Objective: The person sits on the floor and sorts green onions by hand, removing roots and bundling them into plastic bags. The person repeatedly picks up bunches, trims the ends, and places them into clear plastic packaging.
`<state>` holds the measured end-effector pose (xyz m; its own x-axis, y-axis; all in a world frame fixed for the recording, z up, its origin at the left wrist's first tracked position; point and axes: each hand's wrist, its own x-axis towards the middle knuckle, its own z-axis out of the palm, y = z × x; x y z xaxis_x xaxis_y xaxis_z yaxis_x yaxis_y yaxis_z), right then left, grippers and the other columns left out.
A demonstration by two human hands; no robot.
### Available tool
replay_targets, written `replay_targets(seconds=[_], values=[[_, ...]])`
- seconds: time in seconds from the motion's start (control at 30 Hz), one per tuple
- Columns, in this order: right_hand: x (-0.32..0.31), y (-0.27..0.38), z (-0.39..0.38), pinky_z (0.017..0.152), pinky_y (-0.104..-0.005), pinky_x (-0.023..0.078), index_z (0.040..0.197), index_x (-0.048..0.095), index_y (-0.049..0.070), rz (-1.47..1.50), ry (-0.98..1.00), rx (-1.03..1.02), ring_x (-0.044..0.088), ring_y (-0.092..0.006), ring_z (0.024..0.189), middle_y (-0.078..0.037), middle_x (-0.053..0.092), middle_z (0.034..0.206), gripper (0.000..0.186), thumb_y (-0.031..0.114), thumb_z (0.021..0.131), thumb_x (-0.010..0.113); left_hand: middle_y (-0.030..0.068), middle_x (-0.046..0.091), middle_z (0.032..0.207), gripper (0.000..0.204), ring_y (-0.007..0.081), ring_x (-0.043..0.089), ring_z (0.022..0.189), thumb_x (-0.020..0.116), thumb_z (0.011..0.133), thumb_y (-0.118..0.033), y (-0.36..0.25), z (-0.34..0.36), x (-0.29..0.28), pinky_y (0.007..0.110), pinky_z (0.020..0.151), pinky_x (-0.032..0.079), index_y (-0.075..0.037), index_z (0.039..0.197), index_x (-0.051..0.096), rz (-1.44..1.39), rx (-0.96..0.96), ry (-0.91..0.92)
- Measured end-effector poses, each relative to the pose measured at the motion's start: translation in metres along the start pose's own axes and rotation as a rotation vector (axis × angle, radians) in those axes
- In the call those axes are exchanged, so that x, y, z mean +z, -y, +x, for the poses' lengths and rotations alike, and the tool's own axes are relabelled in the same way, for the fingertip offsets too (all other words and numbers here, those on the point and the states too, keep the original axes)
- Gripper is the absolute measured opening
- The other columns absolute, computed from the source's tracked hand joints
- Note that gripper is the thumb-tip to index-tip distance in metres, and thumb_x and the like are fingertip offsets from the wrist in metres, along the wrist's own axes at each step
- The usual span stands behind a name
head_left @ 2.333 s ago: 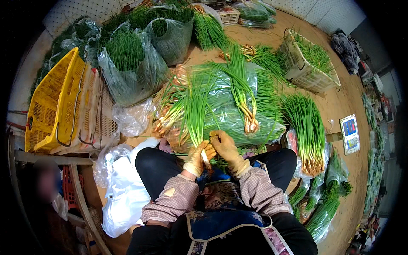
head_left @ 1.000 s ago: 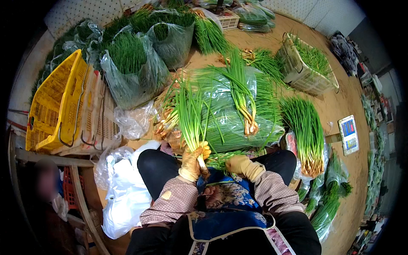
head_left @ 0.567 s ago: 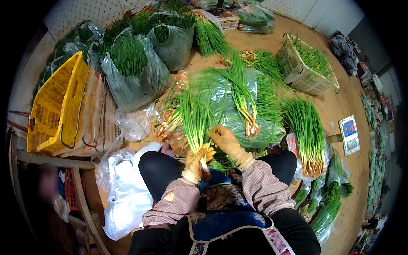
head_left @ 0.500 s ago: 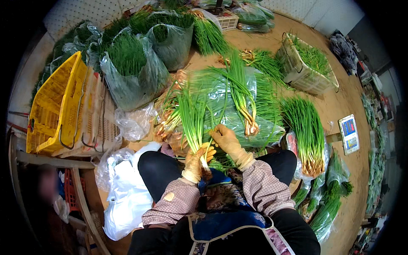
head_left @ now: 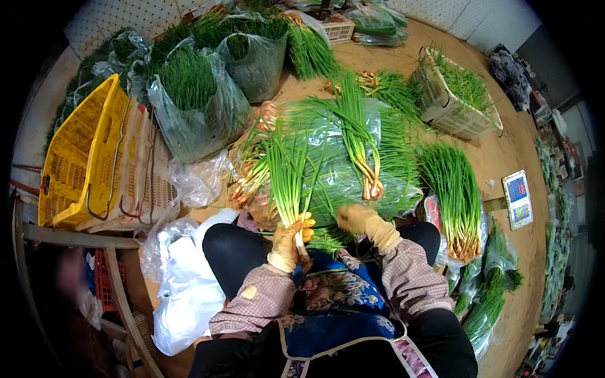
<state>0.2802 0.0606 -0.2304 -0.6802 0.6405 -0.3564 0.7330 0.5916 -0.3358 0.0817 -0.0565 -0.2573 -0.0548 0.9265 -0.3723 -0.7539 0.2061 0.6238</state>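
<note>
My left hand [head_left: 288, 247], in a yellowish glove, is closed around the lower stems of a bunch of green onions [head_left: 287, 183]. Their leaves fan upward and the roots hang below the fist. My gloved right hand [head_left: 362, 220] is apart from that bunch, to its right; its fingers look curled but blurred, and what they hold cannot be made out. Beyond both hands lies a plastic-wrapped heap of green onions [head_left: 328, 151]. A smaller green onion bunch [head_left: 360, 148] rests on top of it, roots toward me. Loose green leaves [head_left: 329, 239] lie between my knees.
Left stand a yellow crate [head_left: 85, 157] and bags of green onions [head_left: 192, 94]. White plastic bags [head_left: 189, 290] lie beside my left knee. On the right are a trimmed bunch [head_left: 454, 195], a scale [head_left: 518, 198] and a pale crate [head_left: 450, 101] of greens.
My right hand has moved away from the held bunch, right and slightly toward me. My left hand keeps its grip in nearly the same place.
</note>
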Motion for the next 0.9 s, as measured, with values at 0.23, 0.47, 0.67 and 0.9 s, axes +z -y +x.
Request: replay_targets(seconds=[0.23, 0.47, 0.67, 0.9], values=[[-0.029, 0.025, 0.036, 0.06, -0.0232, 0.046, 0.121, 0.052, 0.003, 1.241, -0.294, 0.131, 0.058, -0.0104, 0.069, -0.004, 0.062, 0.078, 0.038, 0.021, 0.088, 0.059, 0.0168, 0.067, 0.089, 0.038, 0.015, 0.064, 0.064, 0.061, 0.085, -0.013, 0.0, -0.002, -0.003, 0.023, 0.055, 0.053, 0.011, 0.114, 0.053, -0.094, -0.047, 0.116], [-0.03, 0.023, 0.067, 0.061, -0.0216, 0.045, 0.126, 0.049, 0.005, 1.565, -0.47, 0.029, 0.057, -0.0094, 0.072, -0.003, 0.061, 0.087, 0.044, 0.026, 0.089, 0.06, 0.0184, 0.067, 0.09, 0.035, 0.0166, 0.065, 0.062, 0.058, 0.085, -0.008, 0.008, 0.002, -0.011, 0.024, 0.054, 0.055, 0.011, 0.114, 0.052, -0.17, -0.065, 0.14], [-0.041, 0.036, 0.065, 0.062, -0.0213, 0.038, 0.101, 0.058, 0.005, 1.503, -0.396, 0.201, 0.048, -0.0072, 0.069, 0.002, 0.056, 0.08, 0.028, 0.026, 0.085, 0.064, 0.0176, 0.067, 0.088, 0.036, 0.0155, 0.064, 0.061, 0.059, 0.085, -0.009, 0.007, 0.0, -0.011, 0.023, 0.053, 0.053, 0.011, 0.114, 0.053, -0.13, -0.102, 0.14], [-0.038, 0.029, 0.067, 0.062, -0.0224, 0.037, 0.088, 0.059, 0.006, 1.447, -0.484, 0.322, 0.046, -0.0086, 0.067, 0.001, 0.054, 0.077, 0.016, 0.02, 0.083, 0.064, 0.0181, 0.067, 0.088, 0.032, 0.0145, 0.063, 0.06, 0.057, 0.087, -0.009, 0.005, -0.001, -0.006, 0.023, 0.052, 0.052, 0.01, 0.112, 0.054, -0.127, -0.069, 0.094]])
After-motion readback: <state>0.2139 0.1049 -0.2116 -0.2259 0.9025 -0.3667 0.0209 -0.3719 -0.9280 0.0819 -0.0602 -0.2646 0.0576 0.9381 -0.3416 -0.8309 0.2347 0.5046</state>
